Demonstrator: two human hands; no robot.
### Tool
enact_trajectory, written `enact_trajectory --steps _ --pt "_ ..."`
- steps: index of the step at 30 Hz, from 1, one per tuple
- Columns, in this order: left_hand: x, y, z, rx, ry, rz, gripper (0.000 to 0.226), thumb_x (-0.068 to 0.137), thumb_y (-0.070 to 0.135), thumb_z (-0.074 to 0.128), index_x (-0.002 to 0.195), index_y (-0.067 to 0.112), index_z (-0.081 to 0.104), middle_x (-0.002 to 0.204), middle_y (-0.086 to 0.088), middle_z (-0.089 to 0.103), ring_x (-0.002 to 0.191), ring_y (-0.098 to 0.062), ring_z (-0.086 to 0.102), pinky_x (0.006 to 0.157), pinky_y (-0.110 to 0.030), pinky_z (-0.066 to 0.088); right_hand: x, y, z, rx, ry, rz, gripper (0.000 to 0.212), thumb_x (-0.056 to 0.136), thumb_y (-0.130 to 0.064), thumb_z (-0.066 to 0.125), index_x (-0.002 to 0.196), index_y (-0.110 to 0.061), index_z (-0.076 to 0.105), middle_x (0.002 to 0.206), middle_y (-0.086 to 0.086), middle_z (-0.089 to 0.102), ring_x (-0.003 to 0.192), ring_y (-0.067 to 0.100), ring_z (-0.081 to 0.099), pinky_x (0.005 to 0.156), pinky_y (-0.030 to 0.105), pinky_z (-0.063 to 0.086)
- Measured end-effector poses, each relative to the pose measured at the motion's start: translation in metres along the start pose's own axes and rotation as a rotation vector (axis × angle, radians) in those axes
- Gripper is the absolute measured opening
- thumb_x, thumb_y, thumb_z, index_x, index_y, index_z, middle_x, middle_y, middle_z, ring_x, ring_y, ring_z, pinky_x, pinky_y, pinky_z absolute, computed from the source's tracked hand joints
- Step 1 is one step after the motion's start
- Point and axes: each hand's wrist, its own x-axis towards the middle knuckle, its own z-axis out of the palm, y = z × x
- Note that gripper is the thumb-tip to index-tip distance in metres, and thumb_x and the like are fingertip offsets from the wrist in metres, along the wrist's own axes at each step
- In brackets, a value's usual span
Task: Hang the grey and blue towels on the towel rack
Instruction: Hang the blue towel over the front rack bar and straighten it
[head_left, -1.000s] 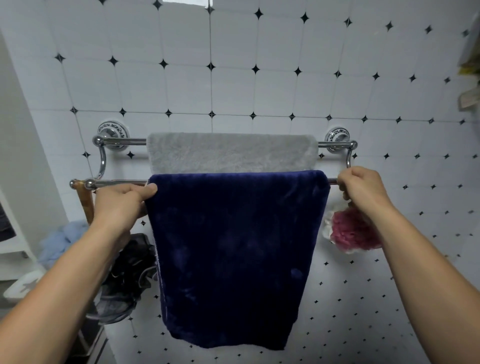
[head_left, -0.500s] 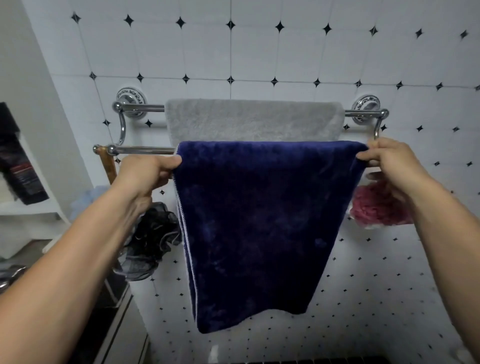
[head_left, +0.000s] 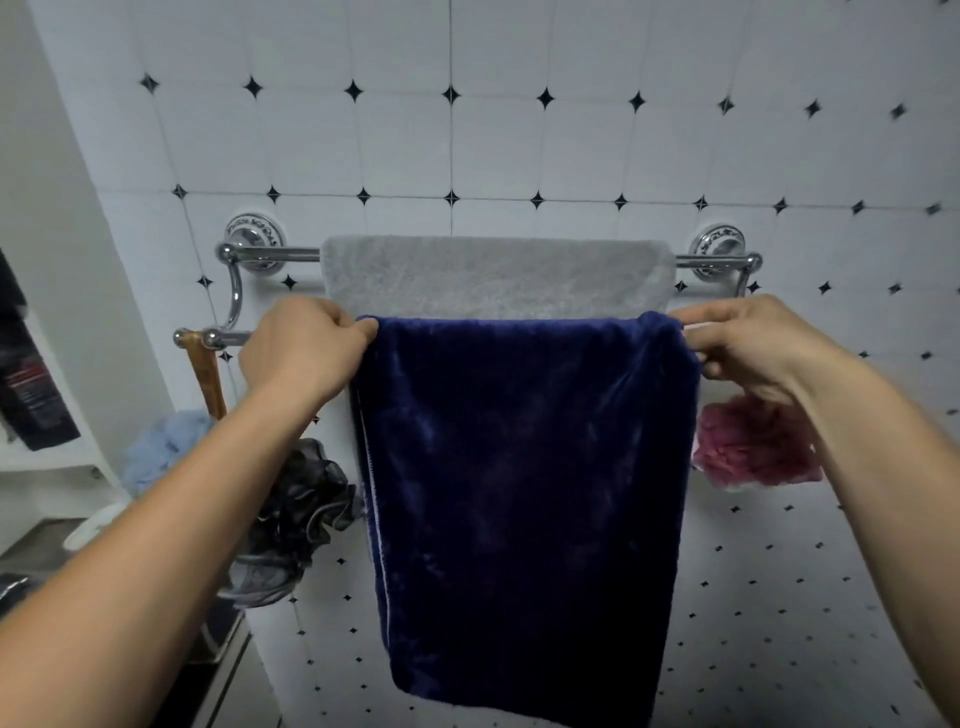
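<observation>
A chrome double-bar towel rack (head_left: 270, 253) is fixed to the tiled wall. The grey towel (head_left: 493, 278) hangs over its upper back bar. The dark blue towel (head_left: 524, 493) is draped over the lower front bar and hangs down long. My left hand (head_left: 304, 348) pinches the blue towel's top left corner at the bar. My right hand (head_left: 748, 340) pinches its top right corner. The front bar is mostly hidden by the towel and my hands.
A black bath pouf (head_left: 301, 512) and a light blue one (head_left: 166, 447) hang below the rack's left end by a wooden handle (head_left: 208, 379). A pink pouf (head_left: 753, 449) hangs at the right. White shelving (head_left: 47, 457) with a dark packet stands at the left.
Both hands have drawn slightly inward along the front bar, bunching the blue towel's top edge a little narrower. The view has shifted, so the rack sits lower in frame.
</observation>
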Motion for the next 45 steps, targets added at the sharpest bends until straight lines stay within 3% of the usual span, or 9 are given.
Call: enact_trajectory --steps 4,9,12,20,23,25,32,38,45 --pt "0.013 0.012 0.002 0.072 -0.053 -0.011 0.042 0.079 0.054 0.062 0.071 0.013 0.065 0.078 -0.007 0.069 0.083 -0.033 0.064 0.080 -0.041 0.051 0.004 -0.009 0.001 -0.189 0.047 0.014 0.020 0.068 0.014 0.061 0.078 0.001 0.073 0.059 0.011 0.058 0.043 0.012 0.040 0.041 0.018 0.026" --pt "0.034 -0.004 -0.009 0.043 -0.011 -0.090 0.023 0.075 0.034 0.057 0.069 0.012 0.062 0.073 -0.009 0.064 0.083 -0.035 0.062 0.077 -0.040 0.043 0.007 -0.015 -0.012 -0.221 0.258 0.080 0.022 0.064 0.008 0.059 0.083 0.016 0.066 0.061 0.013 0.046 0.049 0.015 0.032 0.049 0.021 0.023" --pt "0.036 -0.017 -0.010 -0.007 -0.036 -0.094 0.030 0.075 0.039 0.060 0.062 0.012 0.059 0.065 -0.006 0.061 0.076 -0.033 0.061 0.070 -0.038 0.037 0.005 -0.016 -0.010 -0.258 0.282 0.153 0.023 0.064 0.003 0.056 0.083 0.002 0.069 0.057 0.009 0.038 0.047 0.015 0.026 0.049 0.023 0.019" --pt "-0.008 -0.025 0.011 -0.521 -0.059 -0.185 0.026 0.082 0.036 0.067 0.072 0.013 0.060 0.067 -0.002 0.061 0.063 -0.021 0.054 0.063 -0.033 0.045 0.001 -0.004 -0.004 -0.457 0.161 -0.066 0.004 0.083 -0.015 0.072 0.086 -0.013 0.073 0.072 0.009 0.060 0.058 0.018 0.045 0.056 0.026 0.037" --pt "-0.015 -0.023 0.011 -0.751 -0.201 -0.245 0.014 0.083 0.022 0.069 0.086 0.010 0.064 0.080 -0.009 0.061 0.070 -0.019 0.054 0.063 -0.029 0.045 0.010 -0.005 -0.006 -0.621 0.190 -0.147 0.015 0.083 -0.011 0.068 0.069 -0.014 0.066 0.069 0.004 0.061 0.064 0.020 0.050 0.069 0.032 0.042" --pt "-0.015 -0.023 0.009 -0.893 -0.288 -0.312 0.016 0.083 0.020 0.069 0.089 0.005 0.069 0.084 -0.007 0.070 0.074 -0.020 0.062 0.071 -0.030 0.050 0.015 -0.007 -0.003 -0.788 0.163 -0.166 0.030 0.086 -0.010 0.059 0.057 -0.012 0.053 0.060 0.003 0.053 0.061 0.023 0.047 0.059 0.033 0.036" --pt "-0.005 -0.046 0.011 -1.331 -0.621 -0.564 0.028 0.086 0.000 0.039 0.074 0.008 0.062 0.068 -0.004 0.057 0.059 -0.015 0.054 0.067 -0.028 0.051 0.017 -0.014 -0.015 -1.059 0.000 -0.235 0.017 0.087 -0.012 0.057 0.075 -0.022 0.062 0.076 -0.005 0.065 0.070 0.021 0.057 0.072 0.034 0.045" --pt "-0.002 -0.044 0.019 -1.244 -0.683 -0.281 0.025 0.083 -0.002 0.063 0.108 -0.003 0.064 0.091 -0.012 0.065 0.083 -0.022 0.064 0.081 -0.036 0.060 0.018 -0.018 -0.013 -1.251 0.009 -0.262 0.014 0.087 -0.024 0.051 0.074 -0.025 0.054 0.075 -0.009 0.060 0.080 0.027 0.057 0.067 0.035 0.040" --pt "-0.003 -0.031 0.028 -0.968 -0.429 -0.292 0.015 0.078 -0.002 0.060 0.076 0.012 0.067 0.062 -0.003 0.059 0.054 -0.016 0.051 0.051 -0.025 0.042 0.014 -0.017 -0.002 -1.259 0.040 -0.256 0.014 0.081 -0.027 0.053 0.070 -0.018 0.056 0.080 0.007 0.063 0.080 0.032 0.060 0.070 0.038 0.048"
